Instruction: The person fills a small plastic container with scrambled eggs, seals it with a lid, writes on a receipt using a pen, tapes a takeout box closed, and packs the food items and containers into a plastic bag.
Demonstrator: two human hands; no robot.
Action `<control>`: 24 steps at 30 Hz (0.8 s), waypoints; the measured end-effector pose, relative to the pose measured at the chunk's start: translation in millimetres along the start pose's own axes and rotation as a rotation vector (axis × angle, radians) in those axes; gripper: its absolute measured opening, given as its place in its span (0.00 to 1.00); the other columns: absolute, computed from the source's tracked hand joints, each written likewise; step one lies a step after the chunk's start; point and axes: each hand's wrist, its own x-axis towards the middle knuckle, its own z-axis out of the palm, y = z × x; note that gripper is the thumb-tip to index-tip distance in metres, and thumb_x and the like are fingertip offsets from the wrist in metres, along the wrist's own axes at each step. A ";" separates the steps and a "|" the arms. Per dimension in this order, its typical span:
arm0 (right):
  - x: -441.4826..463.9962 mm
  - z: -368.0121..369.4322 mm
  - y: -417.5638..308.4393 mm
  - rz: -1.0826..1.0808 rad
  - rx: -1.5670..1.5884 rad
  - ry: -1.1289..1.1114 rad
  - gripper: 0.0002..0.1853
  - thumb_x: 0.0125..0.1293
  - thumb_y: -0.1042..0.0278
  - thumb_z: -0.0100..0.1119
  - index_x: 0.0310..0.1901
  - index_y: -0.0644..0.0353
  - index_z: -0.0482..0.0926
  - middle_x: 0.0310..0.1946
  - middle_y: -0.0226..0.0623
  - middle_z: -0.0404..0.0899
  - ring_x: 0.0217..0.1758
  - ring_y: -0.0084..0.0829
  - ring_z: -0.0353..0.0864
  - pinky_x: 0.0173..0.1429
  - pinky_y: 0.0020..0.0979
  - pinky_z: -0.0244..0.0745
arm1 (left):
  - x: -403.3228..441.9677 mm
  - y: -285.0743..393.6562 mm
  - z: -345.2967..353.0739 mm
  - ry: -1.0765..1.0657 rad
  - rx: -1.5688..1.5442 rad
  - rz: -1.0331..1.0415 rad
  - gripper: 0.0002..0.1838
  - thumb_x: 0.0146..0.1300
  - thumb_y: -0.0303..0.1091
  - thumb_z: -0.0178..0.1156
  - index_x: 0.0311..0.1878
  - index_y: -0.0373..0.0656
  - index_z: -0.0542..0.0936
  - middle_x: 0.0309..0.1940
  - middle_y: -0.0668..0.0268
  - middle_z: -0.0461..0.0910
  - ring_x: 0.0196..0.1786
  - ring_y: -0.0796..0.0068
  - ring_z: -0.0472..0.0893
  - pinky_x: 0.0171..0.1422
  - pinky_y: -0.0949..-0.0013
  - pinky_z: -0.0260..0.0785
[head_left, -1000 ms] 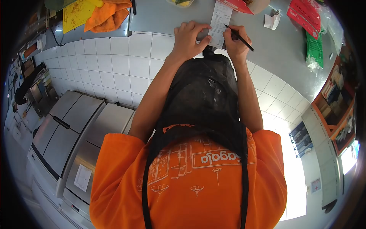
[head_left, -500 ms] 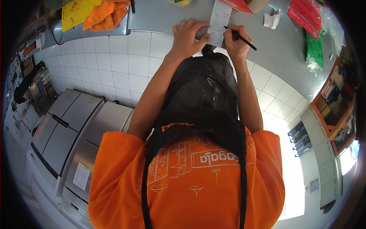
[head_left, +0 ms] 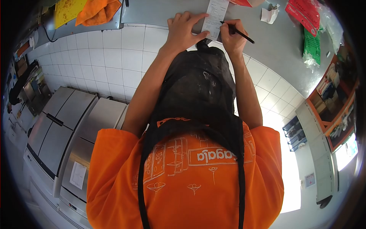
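Note:
A long printed paper slip (head_left: 215, 19) lies on the grey metal counter (head_left: 152, 13) close to its front edge. My left hand (head_left: 185, 31) rests at the slip's left side, thumb and fingers apart, with fingertips touching its edge. To the right of the slip, my right hand (head_left: 233, 39) grips a black pen (head_left: 241, 33) between thumb and fingers. The pen's tip points left and is at the slip's right edge.
An orange cloth (head_left: 97, 12) and a yellow sheet (head_left: 69, 12) are at the upper left. Crumpled white paper (head_left: 270, 14), a red packet (head_left: 304, 16) and a green packet (head_left: 312, 45) sit to the right. Steel refrigerators (head_left: 57, 126) stand at the left.
The whole view has shifted slightly, so the counter items appear higher and more to the left. The pen has moved a little against the slip and remains in my right hand.

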 end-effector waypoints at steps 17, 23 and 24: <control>0.0 -6.6 -2.8 0.002 0.007 -0.128 0.05 0.57 0.75 0.65 0.34 0.63 0.79 0.21 0.36 0.79 0.22 0.23 0.75 0.29 0.27 0.73 | 1.5 4.6 -2.2 -0.010 0.026 -0.032 0.33 0.51 0.58 0.74 0.63 0.71 0.79 0.39 0.74 0.73 0.48 0.67 0.71 0.53 0.57 0.54; 1.5 -3.8 -8.4 -0.023 -0.062 -0.150 0.05 0.57 0.76 0.64 0.34 0.63 0.79 0.20 0.37 0.79 0.21 0.24 0.76 0.28 0.28 0.73 | -1.8 -0.9 2.0 0.026 0.004 -0.018 0.33 0.51 0.56 0.75 0.63 0.72 0.79 0.39 0.74 0.74 0.48 0.68 0.72 0.54 0.57 0.54; 2.5 -3.6 -6.3 -0.022 -0.060 -0.140 0.04 0.57 0.76 0.64 0.34 0.63 0.79 0.20 0.37 0.79 0.21 0.24 0.76 0.28 0.28 0.73 | -1.0 -0.9 1.8 0.028 0.002 -0.015 0.33 0.51 0.56 0.75 0.63 0.72 0.79 0.39 0.74 0.74 0.48 0.68 0.72 0.54 0.57 0.55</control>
